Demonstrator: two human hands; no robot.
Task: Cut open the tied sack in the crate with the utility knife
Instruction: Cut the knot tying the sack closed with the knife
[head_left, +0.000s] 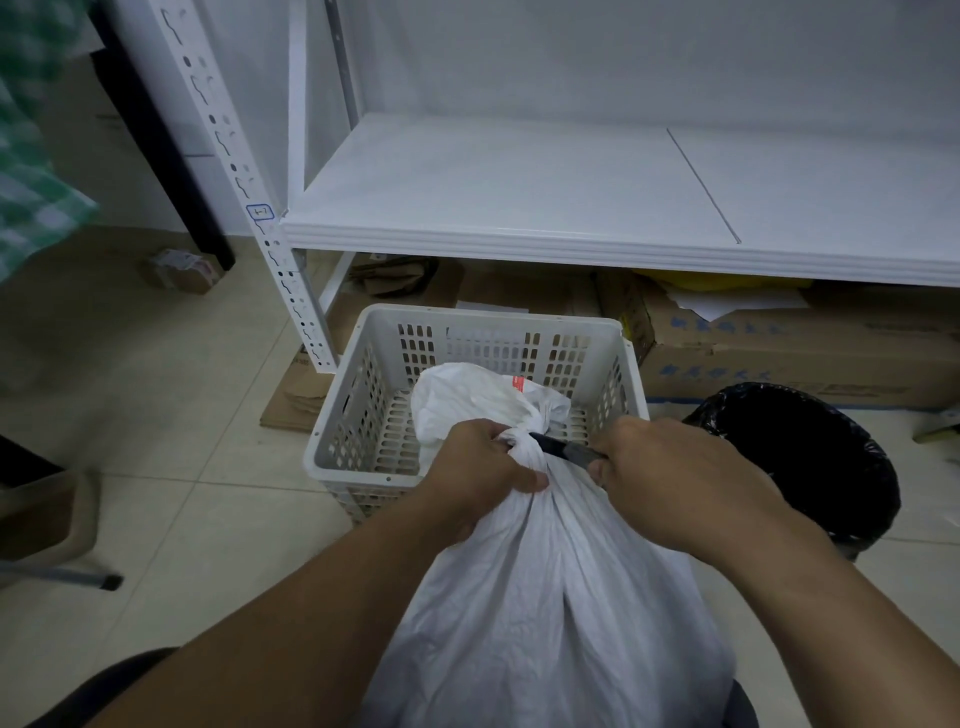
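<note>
A white tied sack (550, 597) hangs from my grip in front of a white slotted plastic crate (358, 415) on the floor. Its loose top flops over into the crate. My left hand (478, 478) is shut around the sack's gathered neck, just below the knot. My right hand (675, 483) holds a dark utility knife (563, 448), whose front end points left and touches the knot. The blade itself is hidden against the plastic.
A white metal shelf (571, 208) stands behind the crate, with flattened cardboard boxes (779, 348) underneath. A bin lined with a black bag (810, 457) sits to the right. A small box (182, 270) lies on the tiled floor at the left.
</note>
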